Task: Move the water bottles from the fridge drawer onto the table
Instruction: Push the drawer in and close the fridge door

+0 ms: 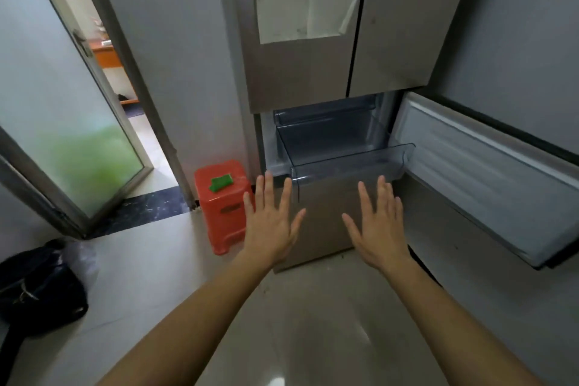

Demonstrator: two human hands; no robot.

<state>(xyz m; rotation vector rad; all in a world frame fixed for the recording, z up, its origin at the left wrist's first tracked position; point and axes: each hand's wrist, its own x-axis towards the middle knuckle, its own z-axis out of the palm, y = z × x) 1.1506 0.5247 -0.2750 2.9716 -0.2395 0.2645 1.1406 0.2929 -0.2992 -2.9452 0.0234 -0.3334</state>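
Note:
The tall grey fridge (pixel 300 72) stands ahead with its lower right door (pixel 488 178) swung open to the right. A clear plastic drawer (pixel 347 166) is pulled out of the lower compartment; I see no water bottles in it. My left hand (pixel 271 222) and my right hand (pixel 377 224) are both stretched out, palms down and fingers spread, just in front of and below the drawer's front edge. Neither hand holds or touches anything. No table is in view.
A red plastic stool (pixel 221 207) with a green object (pixel 221 182) on top stands left of the fridge. A black bag (pixel 40 288) lies on the floor at the left. A frosted glass door (pixel 62 103) stands open to another room.

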